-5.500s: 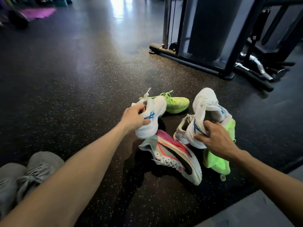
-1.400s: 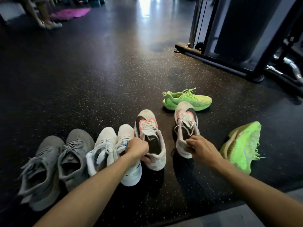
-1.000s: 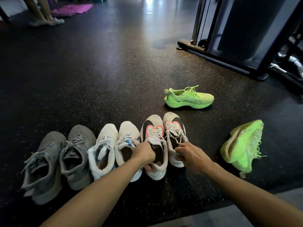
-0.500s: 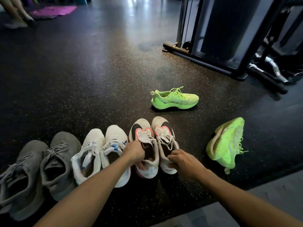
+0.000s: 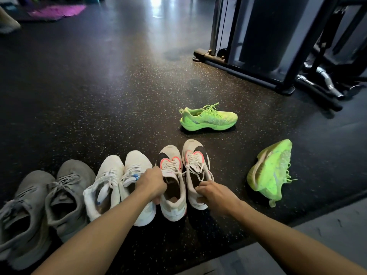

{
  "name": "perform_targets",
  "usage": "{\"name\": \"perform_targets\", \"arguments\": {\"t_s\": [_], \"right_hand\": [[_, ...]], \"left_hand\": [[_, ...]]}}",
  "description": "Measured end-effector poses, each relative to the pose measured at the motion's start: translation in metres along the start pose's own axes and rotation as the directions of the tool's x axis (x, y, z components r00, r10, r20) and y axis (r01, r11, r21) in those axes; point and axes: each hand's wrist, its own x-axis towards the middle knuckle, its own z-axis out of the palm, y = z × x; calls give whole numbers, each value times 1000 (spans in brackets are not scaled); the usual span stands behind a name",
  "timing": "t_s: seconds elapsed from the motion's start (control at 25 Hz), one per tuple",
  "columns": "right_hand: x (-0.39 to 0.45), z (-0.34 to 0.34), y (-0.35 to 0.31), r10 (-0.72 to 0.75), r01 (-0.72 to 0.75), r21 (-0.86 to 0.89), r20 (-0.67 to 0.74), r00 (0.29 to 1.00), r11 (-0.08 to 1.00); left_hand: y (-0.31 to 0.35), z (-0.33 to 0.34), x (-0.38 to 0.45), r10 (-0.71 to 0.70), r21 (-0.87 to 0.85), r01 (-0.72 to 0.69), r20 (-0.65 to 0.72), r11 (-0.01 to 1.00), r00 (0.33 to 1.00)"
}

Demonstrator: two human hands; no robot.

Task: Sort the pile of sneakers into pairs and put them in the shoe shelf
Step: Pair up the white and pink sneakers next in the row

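Your left hand (image 5: pixel 152 182) and right hand (image 5: pixel 215 195) still grip the collars of the pink-trimmed sneakers (image 5: pixel 183 175), which now sit together on the floor (image 5: pixel 99 96), ending the row beside the white pair (image 5: pixel 123 181) and grey pair (image 5: pixel 45 201). Both green sneakers (image 5: pixel 208 119) remain apart, unmoved, toward the floor's right edge.

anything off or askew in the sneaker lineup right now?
Yes, the green pair. One green sneaker stands upright but sideways, apart from the row. The other green sneaker lies tipped on its side to the right. The grey, white and pink-accent pairs sit side by side, toes forward.
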Motion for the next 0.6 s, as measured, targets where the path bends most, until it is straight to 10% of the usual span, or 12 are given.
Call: {"name": "perform_targets", "arguments": {"t_s": [0.6], "right_hand": [[10,-74,14,310,-304,58,-188,932,951]], "left_hand": [[11,-61,29,273,100,-260,-142,960,952]]}}
